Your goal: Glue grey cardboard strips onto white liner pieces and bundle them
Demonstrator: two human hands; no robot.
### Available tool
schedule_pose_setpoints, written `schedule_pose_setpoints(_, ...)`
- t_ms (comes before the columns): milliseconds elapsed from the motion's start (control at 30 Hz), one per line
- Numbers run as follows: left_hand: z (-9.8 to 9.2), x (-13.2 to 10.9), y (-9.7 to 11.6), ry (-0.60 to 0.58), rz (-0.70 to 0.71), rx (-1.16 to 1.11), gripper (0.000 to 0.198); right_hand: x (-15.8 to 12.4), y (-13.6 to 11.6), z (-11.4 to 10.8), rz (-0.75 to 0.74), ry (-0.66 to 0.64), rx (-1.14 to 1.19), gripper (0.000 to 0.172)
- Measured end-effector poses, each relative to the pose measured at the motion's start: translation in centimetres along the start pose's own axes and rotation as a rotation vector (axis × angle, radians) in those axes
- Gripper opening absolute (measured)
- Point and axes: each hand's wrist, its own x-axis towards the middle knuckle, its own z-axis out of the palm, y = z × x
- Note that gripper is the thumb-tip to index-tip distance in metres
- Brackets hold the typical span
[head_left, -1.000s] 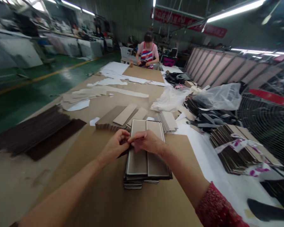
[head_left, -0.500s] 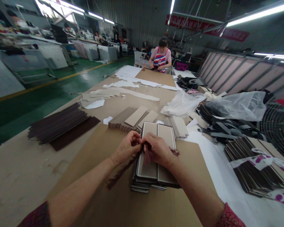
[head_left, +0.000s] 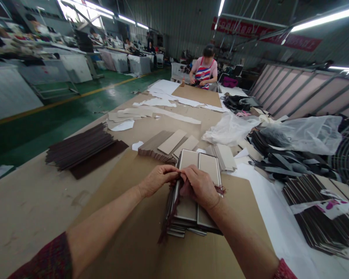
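A stack of beige panels with dark edges (head_left: 189,211) lies in front of me on a brown board. A maroon fabric strip (head_left: 171,219) runs across it, with frayed cloth showing at the stack's right side and a loose end hanging down the left. My left hand (head_left: 158,180) pinches the strip at the stack's left edge, thumb and forefinger together. Over the top panel, my right hand (head_left: 200,186) grips a bunched part of the same strip, its fingertips touching those of the left. The fingers hide whether there is a knot.
Dark brown strips (head_left: 81,145) are piled at the left, and beige strips (head_left: 155,143) lie behind the stack. A tied bundle of panels (head_left: 311,213) rests at the right, near clear plastic (head_left: 232,128) and black straps (head_left: 276,159). A co-worker (head_left: 204,69) works at the table's far end.
The strip's loose end has swung from left of the stack to hang against its left side. Both hands stay pinched together on the strip. The view has shifted slightly left.
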Motion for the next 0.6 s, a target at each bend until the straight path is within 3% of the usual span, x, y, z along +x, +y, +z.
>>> schedule_pose_setpoints(367, 0.7, -0.1, -0.9, 0.004, 0.143, 0.274, 0.034, 0.1, 1.1, 0.7, -0.080, 0.127, 0.271, 0.032)
schedule_pose_setpoints(500, 0.7, -0.1, -0.4, -0.051, 0.231, 0.523, 0.029, 0.1, 1.6, 1.3, -0.108, 0.158, 0.276, 0.037)
schedule_pose_setpoints(600, 0.0, 0.1, 1.2, -0.121, 0.337, 0.798, 0.022, 0.2, 1.5, 1.2, -0.113, 0.145, 0.217, 0.034)
